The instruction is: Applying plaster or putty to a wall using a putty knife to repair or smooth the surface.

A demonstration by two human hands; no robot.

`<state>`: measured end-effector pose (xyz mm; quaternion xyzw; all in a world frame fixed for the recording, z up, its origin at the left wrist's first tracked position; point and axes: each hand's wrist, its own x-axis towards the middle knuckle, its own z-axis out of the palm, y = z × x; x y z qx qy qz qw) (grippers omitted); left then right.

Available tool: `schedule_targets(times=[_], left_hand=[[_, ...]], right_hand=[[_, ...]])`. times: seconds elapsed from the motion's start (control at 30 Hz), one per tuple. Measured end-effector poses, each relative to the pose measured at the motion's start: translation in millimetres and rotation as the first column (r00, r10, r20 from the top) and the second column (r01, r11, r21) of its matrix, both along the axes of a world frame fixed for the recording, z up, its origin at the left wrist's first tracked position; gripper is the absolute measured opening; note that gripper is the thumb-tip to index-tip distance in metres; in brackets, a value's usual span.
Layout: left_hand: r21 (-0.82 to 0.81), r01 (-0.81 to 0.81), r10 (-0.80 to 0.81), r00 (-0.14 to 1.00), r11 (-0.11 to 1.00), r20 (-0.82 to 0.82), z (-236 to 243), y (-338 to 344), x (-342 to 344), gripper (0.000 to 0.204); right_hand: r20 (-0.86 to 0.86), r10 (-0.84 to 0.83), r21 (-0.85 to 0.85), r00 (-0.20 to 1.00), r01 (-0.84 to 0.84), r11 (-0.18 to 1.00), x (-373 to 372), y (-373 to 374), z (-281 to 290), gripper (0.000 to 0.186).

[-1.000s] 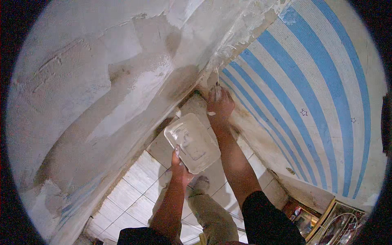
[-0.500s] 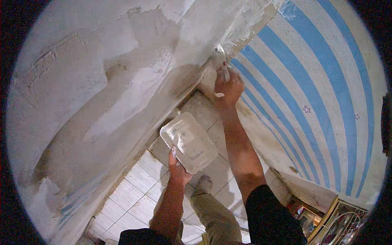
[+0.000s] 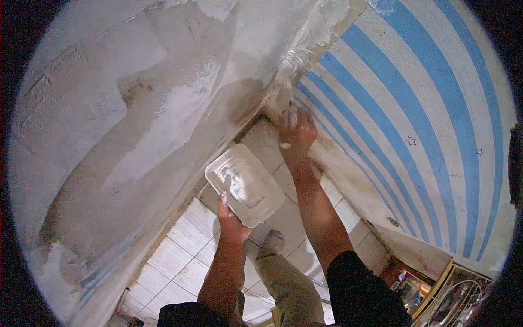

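My left hand [image 3: 234, 223] is closed on the near left edge of a shallow rectangular white plastic tub [image 3: 267, 204], its thumb smeared white. Wet white putty [image 3: 231, 177] coats part of the tub's inside. In the corner where two walls meet, my right hand [image 3: 297, 129] is wrapped round a putty knife [image 3: 292, 103] smeared with white; its blade is blurred against the wall. Fresh white putty [image 3: 297, 54] shines along the corner just above that hand. A white blob sticks to the right hand near the wrist.
On the left rises a patchy, plastered grey wall [image 3: 158, 136]. Blue-and-white striped paper with stars covers the right wall [image 3: 403, 109]. Below are pale floor tiles [image 3: 185, 234] and my foot [image 3: 274, 241]. A wooden-edged shelf or cabinet [image 3: 436, 289] with assorted items stands at lower right.
My right hand has moved down along the corner, toward me, with the putty knife. The tub in my left hand has shifted slightly left and up in view.
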<state>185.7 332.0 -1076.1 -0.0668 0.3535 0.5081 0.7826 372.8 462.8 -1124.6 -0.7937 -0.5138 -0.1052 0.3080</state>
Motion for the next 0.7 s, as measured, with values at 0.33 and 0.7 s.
schedule_targets(times=[0.33, 0.7], left_hand=[[0.019, 0.074, -0.074, 0.997, 0.997, 0.004, -1, 6, 12, 0.066], [0.029, 0.073, -0.071, 0.996, 0.997, -0.048, 23, 21, 13, 0.071]], right_hand=[[-0.258, 0.098, -0.019, 0.961, -0.107, 0.994, 20, -2, -141, 0.038], [-0.249, -0.299, -0.249, 0.921, 0.237, 0.939, -6, 32, -100, 0.043]])
